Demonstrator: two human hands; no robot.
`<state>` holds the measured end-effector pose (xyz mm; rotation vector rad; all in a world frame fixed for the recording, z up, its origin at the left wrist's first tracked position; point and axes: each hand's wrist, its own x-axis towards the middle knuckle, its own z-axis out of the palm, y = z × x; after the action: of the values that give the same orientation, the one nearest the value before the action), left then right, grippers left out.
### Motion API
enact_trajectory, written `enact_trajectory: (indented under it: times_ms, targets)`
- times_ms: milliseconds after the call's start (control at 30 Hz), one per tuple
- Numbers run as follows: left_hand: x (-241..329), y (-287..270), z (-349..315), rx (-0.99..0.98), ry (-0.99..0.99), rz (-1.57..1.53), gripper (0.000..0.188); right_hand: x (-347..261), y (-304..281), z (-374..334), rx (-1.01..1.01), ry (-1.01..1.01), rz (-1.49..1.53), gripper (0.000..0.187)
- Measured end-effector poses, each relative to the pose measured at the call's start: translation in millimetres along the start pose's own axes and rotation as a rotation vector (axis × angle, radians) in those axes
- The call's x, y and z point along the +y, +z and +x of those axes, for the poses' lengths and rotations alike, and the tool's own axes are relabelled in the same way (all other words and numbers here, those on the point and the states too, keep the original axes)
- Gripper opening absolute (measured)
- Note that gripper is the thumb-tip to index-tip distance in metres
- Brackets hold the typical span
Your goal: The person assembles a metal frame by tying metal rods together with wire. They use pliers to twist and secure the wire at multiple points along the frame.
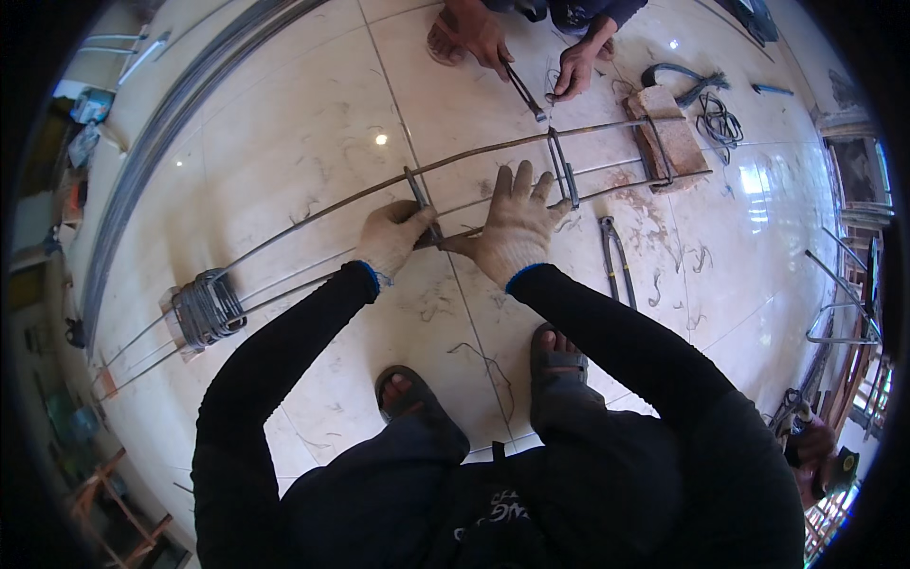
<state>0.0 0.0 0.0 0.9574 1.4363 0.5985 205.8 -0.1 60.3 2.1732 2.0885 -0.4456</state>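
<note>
My gloved left hand [387,241] pinches a steel stirrup [411,186] that stands around long reinforcing bars [341,202] running across the floor. Beside it my gloved right hand [513,228] is spread with fingers apart, over the bars; whether its thumb touches them I cannot tell. Just past its fingertips another stirrup [555,152] hangs on the bars. At the far side a co-worker squats; one of their hands [482,40] grips pincers [523,93], and the other [573,73] holds what looks like thin wire.
A bundle of stirrups [210,309] sits at the bars' left end, by a brick. Their right end rests on a reddish block [671,142]. Pincers [609,245] lie on the tiles right of me. Coiled wire [720,125] is at far right; long bars [156,161] line the left.
</note>
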Motion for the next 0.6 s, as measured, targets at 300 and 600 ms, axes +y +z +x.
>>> enact_trajectory:
  times_ms: [300, 600]
  targets:
    - [8, 0, -7, -0.011, 0.040, -0.047, 0.035, 16, 34, -9, 0.339, -0.355, 0.108, 0.095]
    - [-10, 4, 1, 0.010, 0.092, 0.023, 0.037, 35, 56, -108, -0.621, -0.587, 0.057, 0.027]
